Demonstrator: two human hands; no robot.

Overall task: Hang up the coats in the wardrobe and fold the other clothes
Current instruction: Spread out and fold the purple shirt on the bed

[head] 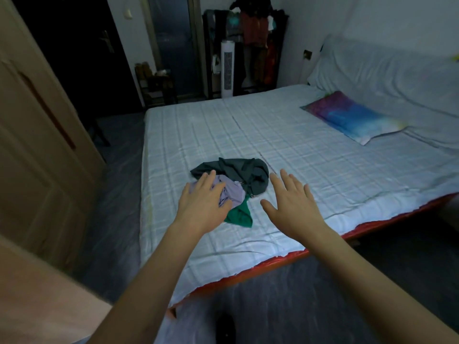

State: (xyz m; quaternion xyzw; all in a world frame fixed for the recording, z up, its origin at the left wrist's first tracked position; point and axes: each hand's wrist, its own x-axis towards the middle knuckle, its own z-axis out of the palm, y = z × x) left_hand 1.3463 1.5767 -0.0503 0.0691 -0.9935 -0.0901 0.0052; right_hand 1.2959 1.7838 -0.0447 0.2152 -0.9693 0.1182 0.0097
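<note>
matt crumpled cloth clothes (pixel 233 184) on smooth checked bedsheet (pixel 298 150).

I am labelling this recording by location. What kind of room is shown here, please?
Most likely a bedroom in a home. A large bed with a checked sheet fills the view, a colourful pillow lies on it, and a rack of hanging clothes stands by the far wall.
</note>
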